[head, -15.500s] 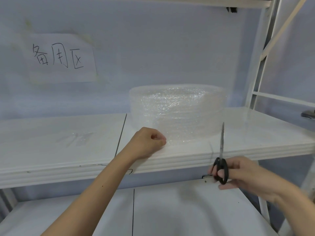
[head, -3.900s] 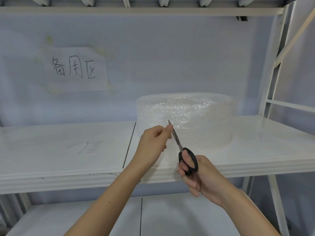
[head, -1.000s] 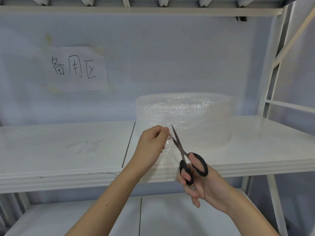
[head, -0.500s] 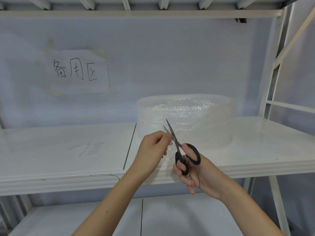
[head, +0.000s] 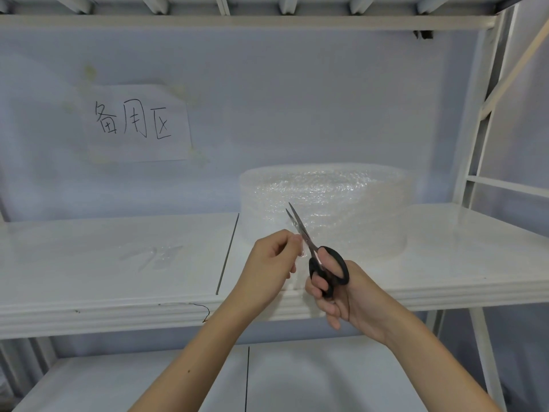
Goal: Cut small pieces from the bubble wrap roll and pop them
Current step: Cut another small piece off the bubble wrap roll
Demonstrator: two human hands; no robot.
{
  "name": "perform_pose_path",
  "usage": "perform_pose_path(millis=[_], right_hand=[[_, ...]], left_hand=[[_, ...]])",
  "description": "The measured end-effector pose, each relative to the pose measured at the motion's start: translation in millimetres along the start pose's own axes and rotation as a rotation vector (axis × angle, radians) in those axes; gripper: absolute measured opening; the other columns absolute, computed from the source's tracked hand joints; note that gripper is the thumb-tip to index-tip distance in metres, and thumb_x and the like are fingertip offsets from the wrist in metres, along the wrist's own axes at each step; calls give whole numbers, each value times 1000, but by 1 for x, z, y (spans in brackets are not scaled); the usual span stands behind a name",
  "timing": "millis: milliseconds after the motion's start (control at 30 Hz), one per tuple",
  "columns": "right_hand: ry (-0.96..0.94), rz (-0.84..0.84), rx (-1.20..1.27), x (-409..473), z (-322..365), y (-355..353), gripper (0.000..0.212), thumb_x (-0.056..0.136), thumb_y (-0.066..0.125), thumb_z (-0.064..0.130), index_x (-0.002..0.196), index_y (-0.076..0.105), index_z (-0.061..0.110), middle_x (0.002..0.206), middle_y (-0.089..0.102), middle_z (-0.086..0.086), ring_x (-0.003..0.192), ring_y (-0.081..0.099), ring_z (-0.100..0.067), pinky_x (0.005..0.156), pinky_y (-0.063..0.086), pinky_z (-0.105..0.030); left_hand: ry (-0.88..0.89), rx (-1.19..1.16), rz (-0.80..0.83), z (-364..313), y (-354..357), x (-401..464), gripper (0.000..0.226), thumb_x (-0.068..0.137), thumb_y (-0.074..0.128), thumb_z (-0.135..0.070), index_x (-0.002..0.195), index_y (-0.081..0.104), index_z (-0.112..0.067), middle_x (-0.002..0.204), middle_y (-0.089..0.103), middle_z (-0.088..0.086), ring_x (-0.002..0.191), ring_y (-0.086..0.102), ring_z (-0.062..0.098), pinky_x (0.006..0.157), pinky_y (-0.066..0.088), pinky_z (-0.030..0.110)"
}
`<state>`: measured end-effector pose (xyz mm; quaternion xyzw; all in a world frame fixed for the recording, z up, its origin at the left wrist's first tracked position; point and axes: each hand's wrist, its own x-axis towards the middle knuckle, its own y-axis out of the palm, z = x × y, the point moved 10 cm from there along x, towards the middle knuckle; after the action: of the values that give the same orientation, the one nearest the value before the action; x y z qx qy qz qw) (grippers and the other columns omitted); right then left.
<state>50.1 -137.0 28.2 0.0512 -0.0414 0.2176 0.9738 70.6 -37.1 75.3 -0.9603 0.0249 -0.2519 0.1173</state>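
Observation:
A wide roll of clear bubble wrap [head: 350, 200] stands on the middle white shelf [head: 460, 251], right of centre. In front of it my left hand [head: 267, 263] pinches the loose end of the wrap [head: 300, 251] between thumb and fingers. My right hand [head: 338, 292] grips black-handled scissors [head: 323, 266] through the loops. The blades point up and to the left, slightly parted, with the wrap's edge between them just beside my left fingertips. The loose sheet is nearly see-through and hard to trace.
Several small clear scraps of bubble wrap [head: 154, 255] lie on the shelf's left half. A paper sign [head: 136, 121] with handwriting is taped to the back wall. White frame posts [head: 472, 162] rise at the right; a lower shelf [head: 178, 379] sits under my arms.
Over the last second my right hand brought the scissors up to the pinched wrap edge, and the blades have narrowed around it. My left hand has held its pinch in place.

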Motion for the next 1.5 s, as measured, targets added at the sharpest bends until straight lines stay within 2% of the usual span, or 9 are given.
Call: perform_pose_path(millis=[200, 333, 433, 533, 1000, 1100, 1200, 1333, 1500], right_hand=[[-17, -19, -45, 2, 4, 2, 53, 67, 62, 62, 59, 47, 12, 63, 41, -7, 37, 37, -11, 33, 40, -23], [6, -5, -24, 1, 2, 3, 52, 78, 59, 60, 59, 47, 13, 65, 43, -7, 37, 38, -11, 33, 40, -23], [36, 8, -8, 3, 1, 4, 51, 77, 54, 60, 59, 46, 13, 63, 48, -4, 38, 38, -12, 34, 41, -23], [25, -18, -28, 5, 4, 3, 53, 81, 59, 60, 57, 46, 14, 62, 47, -3, 37, 37, -12, 33, 40, -23], [-10, -41, -43, 11, 13, 6, 48, 73, 58, 59, 62, 45, 13, 61, 47, -3, 37, 36, -12, 34, 38, -23], [-22, -59, -83, 9, 11, 5, 47, 72, 59, 58, 59, 50, 14, 64, 55, -5, 37, 39, -13, 37, 40, -25], [-58, -83, -134, 5, 12, 5, 45, 69, 61, 58, 55, 64, 16, 75, 70, -9, 41, 46, -17, 39, 41, -26], [-115, -178, -160, -4, 21, -8, 49, 71, 62, 53, 83, 76, 8, 98, 76, -4, 53, 58, -16, 39, 46, -26], [-127, -349, -88, -18, 25, -48, 38, 74, 66, 44, 99, 77, 17, 99, 74, -7, 60, 58, -14, 38, 45, -23]], left_hand=[[-2, -6, -7, 0, -3, 1, 35, 99, 50, -19, 65, 53, -15, 61, 50, 3, 56, 47, 11, 57, 42, 23], [0, -1, 6, 0, -3, 0, 36, 99, 50, -18, 64, 54, -16, 60, 50, 1, 56, 48, 12, 58, 42, 23], [-9, -2, 23, 2, 0, -2, 36, 99, 50, -17, 63, 54, -16, 60, 50, 2, 56, 47, 13, 59, 43, 27], [-17, -5, 16, 3, -1, -3, 35, 98, 50, -16, 63, 53, -15, 60, 50, 2, 56, 47, 12, 60, 43, 29], [-2, 26, 52, 2, -3, -6, 34, 98, 50, -16, 64, 53, -13, 58, 50, -6, 55, 47, 10, 57, 43, 24], [-10, 25, 29, 3, -8, -6, 34, 98, 51, -17, 64, 53, -13, 58, 50, -5, 56, 48, 11, 58, 43, 25], [-10, 15, 21, 0, -11, -5, 36, 98, 51, -19, 62, 54, -16, 57, 51, -7, 56, 49, 10, 57, 43, 24], [-15, 10, 20, -2, -11, -6, 35, 98, 50, -20, 63, 56, -16, 57, 53, -11, 57, 49, 11, 58, 44, 23], [-30, -10, 21, -3, -8, -7, 35, 99, 51, -23, 66, 58, -15, 61, 52, -3, 58, 50, 12, 58, 44, 22]])
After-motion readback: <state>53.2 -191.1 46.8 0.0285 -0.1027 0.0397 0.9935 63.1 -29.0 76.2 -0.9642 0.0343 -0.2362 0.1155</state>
